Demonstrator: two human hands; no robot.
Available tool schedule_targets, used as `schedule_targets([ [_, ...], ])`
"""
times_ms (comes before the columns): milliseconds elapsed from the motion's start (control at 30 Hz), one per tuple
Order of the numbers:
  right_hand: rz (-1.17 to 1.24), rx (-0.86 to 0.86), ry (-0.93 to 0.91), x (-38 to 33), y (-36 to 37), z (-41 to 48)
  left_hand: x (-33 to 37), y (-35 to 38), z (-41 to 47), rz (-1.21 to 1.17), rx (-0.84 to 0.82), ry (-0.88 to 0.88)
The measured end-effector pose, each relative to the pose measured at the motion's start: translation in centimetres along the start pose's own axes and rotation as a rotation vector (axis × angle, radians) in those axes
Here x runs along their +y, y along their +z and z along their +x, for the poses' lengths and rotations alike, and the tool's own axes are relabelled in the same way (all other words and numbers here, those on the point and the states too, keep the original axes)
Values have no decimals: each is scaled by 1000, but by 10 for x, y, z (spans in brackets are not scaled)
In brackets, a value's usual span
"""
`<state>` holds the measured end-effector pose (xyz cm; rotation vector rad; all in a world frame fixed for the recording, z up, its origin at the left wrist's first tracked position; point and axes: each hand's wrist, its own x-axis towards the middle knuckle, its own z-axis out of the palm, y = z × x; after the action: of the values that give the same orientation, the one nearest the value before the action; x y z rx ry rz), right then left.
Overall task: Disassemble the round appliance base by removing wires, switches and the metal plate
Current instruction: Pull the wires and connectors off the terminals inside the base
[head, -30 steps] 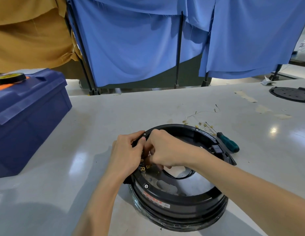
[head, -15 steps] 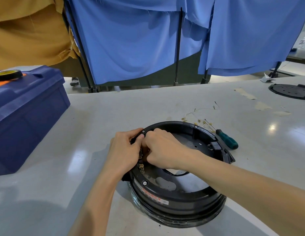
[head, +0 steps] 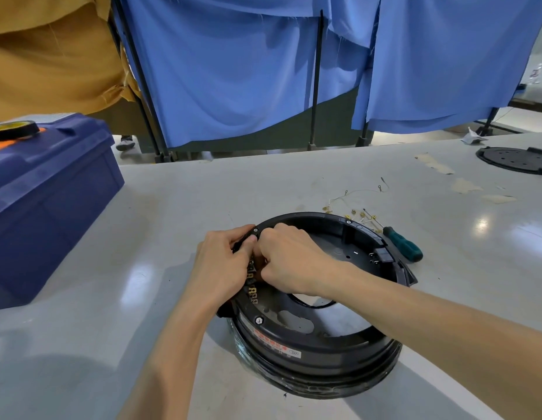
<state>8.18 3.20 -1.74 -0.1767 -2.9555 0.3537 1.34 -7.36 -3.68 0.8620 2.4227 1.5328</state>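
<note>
— Both hands meet at the left rim of the base (head: 318, 356)?

— Yes. The left hand (head: 224, 268) clamps its grip on the rim from outside. The right hand (head: 290, 262) curls just inside it, and whether that grip pinches anything I can't tell.

— And the base itself?

— It sits on the desk (head: 160, 225), open side up: black, round, with a label on its near wall. The spot being worked lies between the two grips, with the right hand nearer. Loose wires (head: 354, 212) and a screwdriver (head: 403, 244) lie beyond the base.

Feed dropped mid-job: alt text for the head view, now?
The left hand grips the left rim of a round black plastic appliance base on a grey table; the right hand, fingers curled, works something hidden beside it. A green-handled screwdriver and loose pale wires lie beyond, a blue plastic toolbox far left.
</note>
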Motion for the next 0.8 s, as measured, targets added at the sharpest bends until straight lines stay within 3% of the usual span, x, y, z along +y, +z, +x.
schedule_targets([
  [800, 36, -16, 21, 0, -2, -3, 4, -1, -5, 5, -11, -9],
])
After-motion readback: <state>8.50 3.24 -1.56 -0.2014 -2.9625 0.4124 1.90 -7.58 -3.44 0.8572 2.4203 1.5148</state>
